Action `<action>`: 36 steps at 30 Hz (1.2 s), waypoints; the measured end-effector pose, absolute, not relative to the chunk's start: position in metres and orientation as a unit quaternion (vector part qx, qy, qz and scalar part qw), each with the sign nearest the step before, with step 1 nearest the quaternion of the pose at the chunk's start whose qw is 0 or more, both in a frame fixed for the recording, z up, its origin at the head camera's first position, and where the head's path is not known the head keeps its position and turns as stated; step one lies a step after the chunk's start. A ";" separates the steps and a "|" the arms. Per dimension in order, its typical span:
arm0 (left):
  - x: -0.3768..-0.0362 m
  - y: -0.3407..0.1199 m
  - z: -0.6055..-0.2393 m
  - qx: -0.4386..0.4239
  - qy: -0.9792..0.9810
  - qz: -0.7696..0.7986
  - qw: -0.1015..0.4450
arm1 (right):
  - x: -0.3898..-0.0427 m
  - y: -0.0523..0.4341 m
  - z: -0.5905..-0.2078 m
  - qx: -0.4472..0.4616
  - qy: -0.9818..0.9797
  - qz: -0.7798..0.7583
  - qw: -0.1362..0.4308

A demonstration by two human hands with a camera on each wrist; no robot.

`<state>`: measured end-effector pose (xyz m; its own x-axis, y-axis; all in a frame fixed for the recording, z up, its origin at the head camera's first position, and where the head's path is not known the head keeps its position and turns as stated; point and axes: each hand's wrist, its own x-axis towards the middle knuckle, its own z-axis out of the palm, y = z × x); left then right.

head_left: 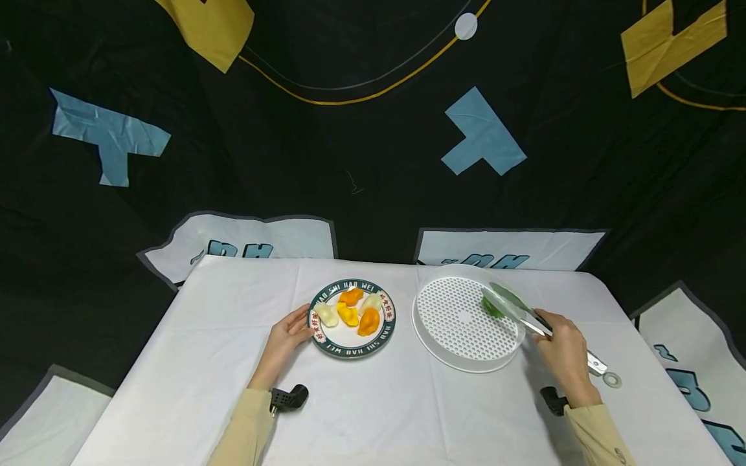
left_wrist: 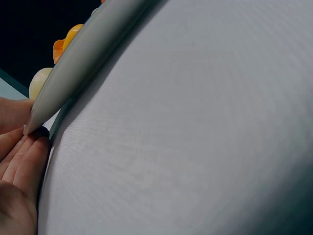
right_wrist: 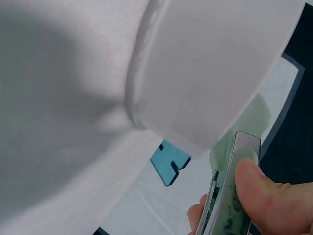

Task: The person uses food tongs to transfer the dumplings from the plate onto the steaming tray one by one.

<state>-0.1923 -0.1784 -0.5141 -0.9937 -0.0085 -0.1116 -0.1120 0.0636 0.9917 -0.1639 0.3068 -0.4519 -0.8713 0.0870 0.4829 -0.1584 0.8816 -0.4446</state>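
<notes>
A round plate (head_left: 319, 305) with a dark lettered rim holds several dumplings (head_left: 351, 310), orange, yellow and pale. My left hand (head_left: 289, 335) rests on the white tablecloth with its fingers touching the plate's left edge (left_wrist: 58, 93). To the right sits a white perforated tray (head_left: 460, 327). My right hand (head_left: 564, 353) grips metal tongs (head_left: 539, 327), thumb pressed on one arm (right_wrist: 242, 191). The tongs' tips pinch a green dumpling (head_left: 492, 304) over the tray's right side.
The white-covered table (head_left: 373, 414) stands before a dark backdrop with blue and yellow patches. The tongs' ring end (head_left: 612, 380) lies near the table's right edge. Black wrist-camera mounts (head_left: 289, 397) sit by both sleeves.
</notes>
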 end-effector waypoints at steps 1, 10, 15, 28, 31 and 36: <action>-0.192 -0.178 -0.514 -0.041 0.729 0.682 0.037 | -0.163 0.306 -0.451 0.020 -0.936 0.245 0.251; -0.192 -0.177 -0.512 -0.038 0.723 0.689 0.031 | -0.160 0.290 -0.442 0.037 -0.936 0.262 0.234; -0.192 -0.177 -0.512 -0.040 0.723 0.689 0.033 | -0.157 0.279 -0.436 0.052 -0.932 0.273 0.233; -0.192 -0.178 -0.512 -0.035 0.722 0.690 0.035 | -0.150 0.246 -0.429 0.116 -0.924 0.298 0.211; -0.191 -0.178 -0.512 -0.036 0.725 0.687 0.035 | -0.148 0.236 -0.427 0.129 -0.924 0.304 0.193; -0.191 -0.177 -0.511 -0.037 0.722 0.690 0.035 | -0.146 0.220 -0.427 0.148 -0.928 0.303 0.160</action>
